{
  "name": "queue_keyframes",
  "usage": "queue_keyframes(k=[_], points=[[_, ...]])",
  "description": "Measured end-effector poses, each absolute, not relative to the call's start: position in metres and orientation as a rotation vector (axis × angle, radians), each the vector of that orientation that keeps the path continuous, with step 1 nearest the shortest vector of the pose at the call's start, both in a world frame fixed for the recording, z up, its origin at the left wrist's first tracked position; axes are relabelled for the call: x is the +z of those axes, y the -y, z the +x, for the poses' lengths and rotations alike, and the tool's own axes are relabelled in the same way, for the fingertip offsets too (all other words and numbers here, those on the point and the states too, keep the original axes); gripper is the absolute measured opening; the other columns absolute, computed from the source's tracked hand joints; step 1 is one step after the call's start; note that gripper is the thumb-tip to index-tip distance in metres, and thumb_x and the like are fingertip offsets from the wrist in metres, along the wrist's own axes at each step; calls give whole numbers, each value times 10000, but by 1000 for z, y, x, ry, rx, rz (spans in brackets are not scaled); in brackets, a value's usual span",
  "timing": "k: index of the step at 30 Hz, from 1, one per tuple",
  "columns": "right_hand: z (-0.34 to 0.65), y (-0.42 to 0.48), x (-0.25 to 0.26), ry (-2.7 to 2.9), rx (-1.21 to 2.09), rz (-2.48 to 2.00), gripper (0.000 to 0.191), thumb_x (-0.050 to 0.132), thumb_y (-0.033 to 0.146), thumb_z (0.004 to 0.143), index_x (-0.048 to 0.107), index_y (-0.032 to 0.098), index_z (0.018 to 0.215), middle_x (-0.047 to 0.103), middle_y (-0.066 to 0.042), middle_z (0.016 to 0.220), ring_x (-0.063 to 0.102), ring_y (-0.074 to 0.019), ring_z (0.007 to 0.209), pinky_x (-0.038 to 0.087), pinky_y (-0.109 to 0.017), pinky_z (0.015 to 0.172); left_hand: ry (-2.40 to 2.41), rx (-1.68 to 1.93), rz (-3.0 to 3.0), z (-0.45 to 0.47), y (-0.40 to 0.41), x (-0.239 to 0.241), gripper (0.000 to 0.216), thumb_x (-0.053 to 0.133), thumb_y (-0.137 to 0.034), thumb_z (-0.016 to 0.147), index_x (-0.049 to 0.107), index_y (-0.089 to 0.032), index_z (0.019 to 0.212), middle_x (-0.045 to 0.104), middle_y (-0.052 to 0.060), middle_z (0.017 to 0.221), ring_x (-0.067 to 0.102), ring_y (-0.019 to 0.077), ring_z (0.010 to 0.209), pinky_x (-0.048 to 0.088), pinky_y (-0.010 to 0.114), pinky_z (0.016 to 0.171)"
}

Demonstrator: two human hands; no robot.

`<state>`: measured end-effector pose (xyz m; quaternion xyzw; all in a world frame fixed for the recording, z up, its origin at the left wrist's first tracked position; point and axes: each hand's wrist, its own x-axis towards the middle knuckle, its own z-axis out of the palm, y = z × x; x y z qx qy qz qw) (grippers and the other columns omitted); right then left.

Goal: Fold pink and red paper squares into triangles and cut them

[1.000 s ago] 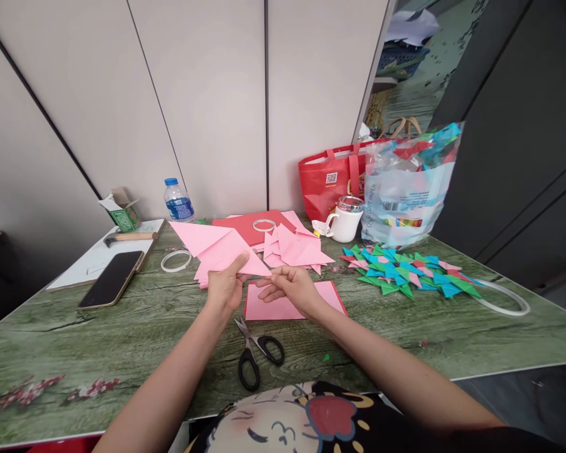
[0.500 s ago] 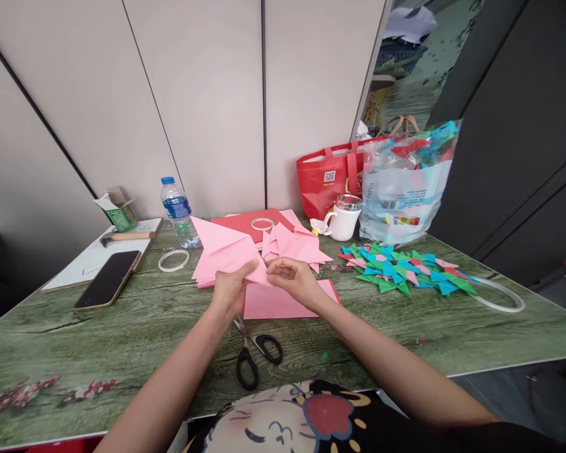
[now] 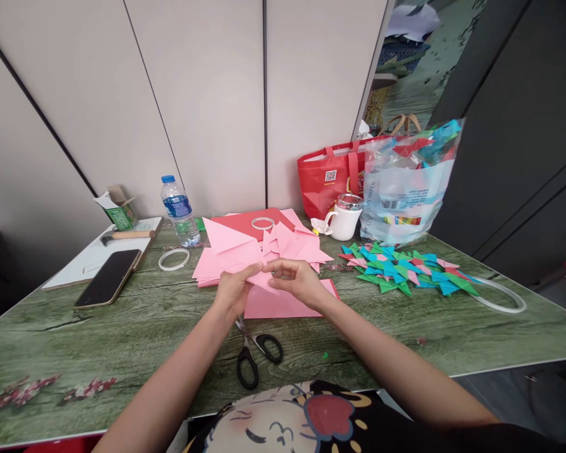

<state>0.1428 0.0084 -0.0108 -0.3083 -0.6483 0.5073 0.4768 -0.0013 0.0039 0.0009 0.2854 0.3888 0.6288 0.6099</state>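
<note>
Both my hands hold one folded pink paper sheet point(image 3: 229, 246) just above the table. My left hand point(image 3: 233, 290) pinches its near edge from the left, thumb on top. My right hand point(image 3: 296, 281) pinches the same edge from the right, fingers curled over the fold. Under the hands lies a flat pink sheet point(image 3: 283, 304). Behind them sits a pile of folded pink triangles point(image 3: 298, 246) on a red sheet point(image 3: 245, 223). Black-handled scissors point(image 3: 253, 352) lie shut just in front of my left wrist.
A heap of green, blue and pink folded pieces point(image 3: 403, 267) lies at the right, with a plastic bag of paper point(image 3: 400, 189), a white mug point(image 3: 343, 220) and a red bag point(image 3: 327, 179) behind. At the left are a phone point(image 3: 107, 278), a water bottle point(image 3: 180, 212), a hammer point(image 3: 127, 236) and tape rings point(image 3: 173, 259).
The pink paper has come down and its raised left point has swung lower and to the right. My right hand has moved up and left onto the fold, beside the left hand.
</note>
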Motion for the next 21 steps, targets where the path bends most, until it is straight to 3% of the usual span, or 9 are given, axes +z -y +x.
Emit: queue_keyframes(k=[8, 11, 14, 21], points=[[143, -11, -16, 1551, 1228, -799, 258, 663, 167, 612, 675, 179, 870, 650, -29, 952, 586, -142, 852, 450, -312, 821, -945, 1442, 729, 0, -3, -3, 265, 779, -153, 491, 653, -93, 717, 677, 66, 740, 603, 141, 637, 483, 253, 587], [145, -14, -17, 1517, 1197, -835, 272, 659, 145, 603, 669, 173, 874, 649, -36, 972, 592, -135, 813, 465, -311, 796, -941, 1312, 899, -2, -2, -1, 281, 764, -203, 542, 658, -90, 776, 674, 70, 765, 593, 133, 642, 475, 252, 586], [149, -17, -15, 1483, 1161, -862, 276, 656, 132, 599, 665, 166, 872, 648, -44, 983, 588, -121, 762, 474, -299, 757, -966, 1144, 1066, -4, -1, -2, 335, 766, -146, 513, 658, -95, 826, 673, 63, 741, 582, 126, 619, 464, 247, 570], [151, -18, -10, 1512, 1113, -868, 287, 655, 146, 606, 657, 170, 892, 651, -44, 973, 576, -110, 710, 485, -291, 714, -1103, 1171, 1158, -2, -1, -3, 180, 708, -91, 491, 634, -82, 655, 634, 35, 546, 563, 131, 516, 457, 270, 548]])
